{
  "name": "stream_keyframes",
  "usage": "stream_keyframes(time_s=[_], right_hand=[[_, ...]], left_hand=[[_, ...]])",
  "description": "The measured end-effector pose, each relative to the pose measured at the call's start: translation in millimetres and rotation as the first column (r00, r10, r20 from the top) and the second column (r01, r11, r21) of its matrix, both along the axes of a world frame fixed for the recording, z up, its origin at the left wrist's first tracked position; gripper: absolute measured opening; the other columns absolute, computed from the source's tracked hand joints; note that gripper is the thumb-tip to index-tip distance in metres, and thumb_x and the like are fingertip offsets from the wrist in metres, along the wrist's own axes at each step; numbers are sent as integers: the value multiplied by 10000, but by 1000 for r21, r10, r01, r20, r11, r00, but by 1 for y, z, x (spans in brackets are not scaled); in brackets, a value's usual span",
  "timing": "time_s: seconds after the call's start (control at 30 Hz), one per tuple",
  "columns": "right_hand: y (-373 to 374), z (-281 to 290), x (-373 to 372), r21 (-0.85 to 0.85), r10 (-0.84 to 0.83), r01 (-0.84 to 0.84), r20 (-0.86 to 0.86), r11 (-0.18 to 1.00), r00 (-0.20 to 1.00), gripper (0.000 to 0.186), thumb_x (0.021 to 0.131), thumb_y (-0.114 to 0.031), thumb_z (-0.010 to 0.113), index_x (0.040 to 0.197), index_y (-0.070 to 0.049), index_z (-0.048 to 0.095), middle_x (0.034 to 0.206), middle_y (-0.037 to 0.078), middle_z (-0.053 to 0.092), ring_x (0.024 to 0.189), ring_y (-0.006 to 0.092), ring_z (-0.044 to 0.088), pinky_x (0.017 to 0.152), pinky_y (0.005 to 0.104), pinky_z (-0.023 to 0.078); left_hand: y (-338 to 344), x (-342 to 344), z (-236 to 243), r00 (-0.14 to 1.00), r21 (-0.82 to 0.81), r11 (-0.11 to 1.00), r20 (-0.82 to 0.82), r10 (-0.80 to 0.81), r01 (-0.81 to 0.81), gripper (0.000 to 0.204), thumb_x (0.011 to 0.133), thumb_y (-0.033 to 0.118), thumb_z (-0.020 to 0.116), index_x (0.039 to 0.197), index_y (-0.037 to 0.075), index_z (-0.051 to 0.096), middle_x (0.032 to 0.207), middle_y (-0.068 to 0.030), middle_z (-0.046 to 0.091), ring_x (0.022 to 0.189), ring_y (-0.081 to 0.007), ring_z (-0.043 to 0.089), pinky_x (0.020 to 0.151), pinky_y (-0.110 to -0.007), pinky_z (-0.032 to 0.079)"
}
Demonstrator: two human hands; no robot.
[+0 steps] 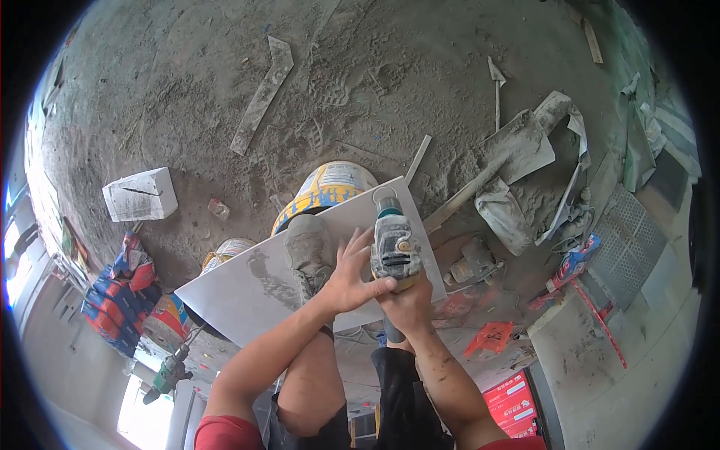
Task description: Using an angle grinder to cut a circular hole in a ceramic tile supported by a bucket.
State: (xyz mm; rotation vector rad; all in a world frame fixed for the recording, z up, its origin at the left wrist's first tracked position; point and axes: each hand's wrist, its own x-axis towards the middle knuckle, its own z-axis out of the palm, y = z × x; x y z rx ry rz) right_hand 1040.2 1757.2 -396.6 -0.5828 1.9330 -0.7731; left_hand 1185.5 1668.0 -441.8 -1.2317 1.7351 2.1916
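My right hand (409, 304) is wrapped round the handle of a dusty cordless drill (395, 251). The drill's teal collar points away from me, with a ring-shaped front end near the board's far edge. Beside the drill on its left, my left hand (349, 277) has its fingers spread, and its thumb reaches across to the drill's rear by my right hand. Beneath both lies a large white board (225, 296), set over a yellow-and-white bucket (337, 176) and a second bucket (231, 247). My grey shoe (307, 247) presses on the board, next to a damp dirty smear.
A dirt-caked shovel (517, 142) and a dusty sack (504, 217) lie at right. A white block (140, 195) sits at left, above red-and-blue bags (116, 307). A green power tool (169, 373) stands lower left. Red boxes (514, 405) are stacked lower right. Scrap strips litter the dusty floor.
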Motion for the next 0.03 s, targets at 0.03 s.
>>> stream_keyframes(time_s=[0.03], right_hand=[[-4, 0, -1, -5, -28, 28, 22, 1000, 999, 566, 790, -210, 917, 1214, -4, 604, 1031, 175, 780, 974, 351, 788, 816, 415, 616]], left_hand=[[-1, -1, -2, 999, 25, 999, 23, 29, -29, 1163, 805, 813, 730, 1583, -11, 471, 1755, -249, 231, 1633, -507, 89, 1263, -734, 40]])
